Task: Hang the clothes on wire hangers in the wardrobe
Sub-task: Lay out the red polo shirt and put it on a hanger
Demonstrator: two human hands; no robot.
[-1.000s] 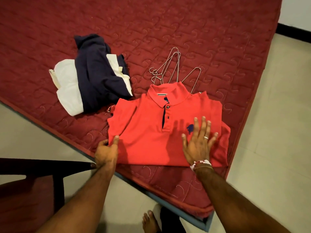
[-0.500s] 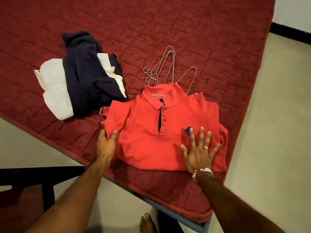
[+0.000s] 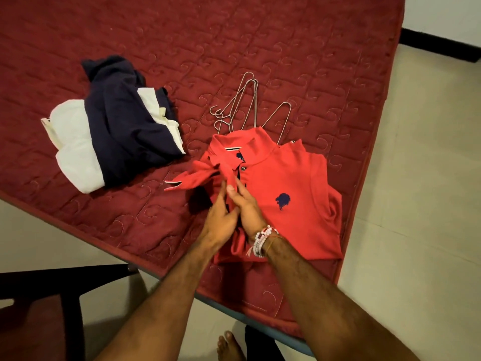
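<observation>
polo shirt (image 3: 294, 178) lies flat on bed (image 3: 260, 35), near its right front corner, collar away from person. wire hangers (image 3: 250, 100) on bed just behind shirt, their lower ends under the collar, hooks pointing left. folded garment (image 3: 125, 131) on bed to the left of shirt and hangers, apart from both. left hand (image 3: 221, 220) and right hand (image 3: 247, 204) touch each other on shirt's front left part. chair (image 3: 39, 282) on floor (image 3: 429, 204) front left of bed. bare foot (image 3: 229, 345) on floor before bed edge.
</observation>
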